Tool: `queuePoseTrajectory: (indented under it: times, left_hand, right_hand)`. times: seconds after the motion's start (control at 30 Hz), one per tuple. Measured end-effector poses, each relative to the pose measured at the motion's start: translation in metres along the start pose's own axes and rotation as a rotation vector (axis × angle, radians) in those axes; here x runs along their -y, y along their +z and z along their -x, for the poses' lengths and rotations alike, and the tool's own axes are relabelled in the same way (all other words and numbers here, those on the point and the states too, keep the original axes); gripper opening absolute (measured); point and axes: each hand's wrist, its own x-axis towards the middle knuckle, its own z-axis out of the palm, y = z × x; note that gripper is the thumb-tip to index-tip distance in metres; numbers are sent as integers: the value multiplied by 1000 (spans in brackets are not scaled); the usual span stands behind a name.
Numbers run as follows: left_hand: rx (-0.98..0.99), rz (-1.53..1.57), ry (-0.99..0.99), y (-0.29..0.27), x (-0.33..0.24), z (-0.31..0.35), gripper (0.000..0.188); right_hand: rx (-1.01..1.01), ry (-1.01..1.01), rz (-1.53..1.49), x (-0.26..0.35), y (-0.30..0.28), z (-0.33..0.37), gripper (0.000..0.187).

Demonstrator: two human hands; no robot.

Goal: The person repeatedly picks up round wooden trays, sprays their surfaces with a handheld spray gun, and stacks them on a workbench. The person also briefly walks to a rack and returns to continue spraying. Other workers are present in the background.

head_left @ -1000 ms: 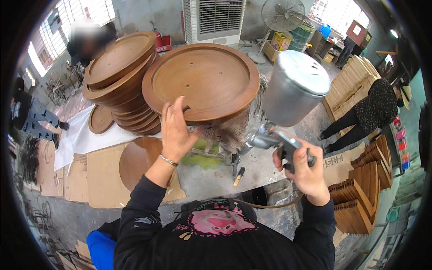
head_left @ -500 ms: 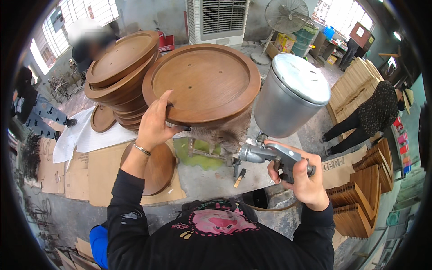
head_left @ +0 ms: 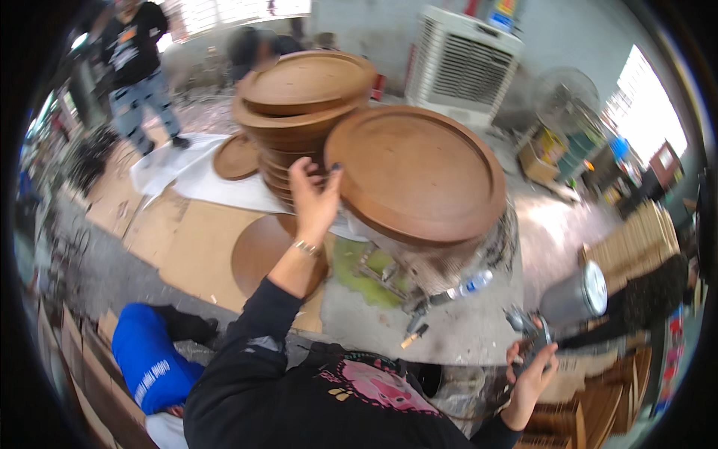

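A large round brown wooden top with a raised rim (head_left: 419,172) lies on a mesh-wrapped support in front of me. My left hand (head_left: 317,198) is at its left edge, fingers apart and slightly curled; whether a fingertip touches the rim I cannot tell. Low on the right, my right hand (head_left: 532,370) is closed round the grip of a grey spray gun (head_left: 532,333). The gun's silver paint cup (head_left: 568,299) points away to the right, its pale lid outward. Beside the top, on the left, rises a stack of similar round wooden pieces (head_left: 299,112).
Another wooden disc (head_left: 262,251) lies on cardboard (head_left: 202,232). A clear bottle (head_left: 473,284) and a brush (head_left: 413,337) are on the floor. An air cooler (head_left: 467,63) and fan (head_left: 565,101) stand behind. One person (head_left: 134,67) stands far left; another in blue (head_left: 149,359) is low left.
My right hand has carried the spray gun down and right, away from the wooden top. My left hand has come off its hold on the rim. The view has swung left.
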Motion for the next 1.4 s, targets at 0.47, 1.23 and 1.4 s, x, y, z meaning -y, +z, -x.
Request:
queuePoseTrajectory:
  times: [0.47,1.23,1.4]
  left_hand:
    - [257,79,-407,-10,-12,16,59]
    - [339,672,-877,-31,-40,87,6]
    - [174,726,-773,-28,-37,118,9]
  right_hand:
    - [-49,107,98,-36,-31,-2,61]
    - [22,172,30,-73,-76,-47,56]
    - [17,206,-8,-69,-69,-48,64]
